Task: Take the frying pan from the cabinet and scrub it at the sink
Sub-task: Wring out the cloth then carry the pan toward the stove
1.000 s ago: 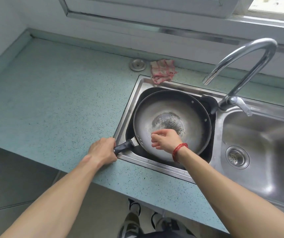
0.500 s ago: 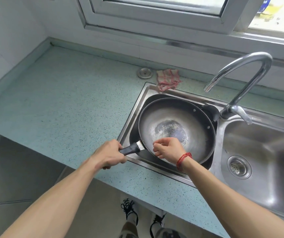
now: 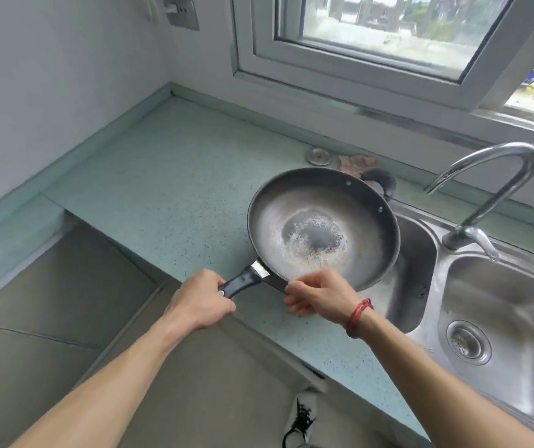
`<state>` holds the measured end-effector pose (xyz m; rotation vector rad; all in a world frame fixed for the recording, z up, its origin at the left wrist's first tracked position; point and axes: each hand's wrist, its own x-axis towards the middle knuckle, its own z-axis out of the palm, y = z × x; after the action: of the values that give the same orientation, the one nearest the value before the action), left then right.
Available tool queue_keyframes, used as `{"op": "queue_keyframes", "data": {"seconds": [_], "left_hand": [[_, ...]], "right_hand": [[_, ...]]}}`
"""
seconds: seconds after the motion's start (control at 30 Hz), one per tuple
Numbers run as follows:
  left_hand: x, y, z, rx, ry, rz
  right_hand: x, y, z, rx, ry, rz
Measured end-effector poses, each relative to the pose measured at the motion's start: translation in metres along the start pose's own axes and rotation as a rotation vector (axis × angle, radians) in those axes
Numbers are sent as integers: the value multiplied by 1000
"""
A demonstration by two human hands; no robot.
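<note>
Head view: gripping frying pan (image 3: 323,227) handle (image 3: 243,281) with left hand (image 3: 201,299), fingers (image 3: 223,305) curled round; right hand (image 3: 319,295) pinching near rim; probably mid-scrub, next needing lowering into sink (image 3: 417,253).

Lifted pan (image 3: 323,218) out of sink (image 3: 420,273); R hand (image 3: 320,295) onto rim.

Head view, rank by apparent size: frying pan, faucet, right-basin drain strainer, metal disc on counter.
1. dark round frying pan
2. curved chrome faucet
3. round steel drain strainer
4. small round metal disc (farther off; real size unsure)
</note>
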<state>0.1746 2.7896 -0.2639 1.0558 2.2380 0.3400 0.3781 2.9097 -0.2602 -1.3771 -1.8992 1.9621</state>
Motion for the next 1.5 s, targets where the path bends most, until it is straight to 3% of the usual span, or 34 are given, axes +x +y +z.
{"op": "queue_keyframes", "data": {"seconds": [0.37, 0.63, 1.1, 1.5], "left_hand": [[-128, -93, -62, -414, 368, -91], [-217, -177, -78, -676, 566, -144], [-338, -300, -104, -671, 942, -460], [-345, -394, -143, -784, 1193, -701]], "right_hand": [[-31, -85, 199, 190, -202, -15], [-76, -97, 337, 402, -442, -61], [-129, -119, 523, 271, -871, 83], [-106, -156, 661, 108, -1149, 116]]}}
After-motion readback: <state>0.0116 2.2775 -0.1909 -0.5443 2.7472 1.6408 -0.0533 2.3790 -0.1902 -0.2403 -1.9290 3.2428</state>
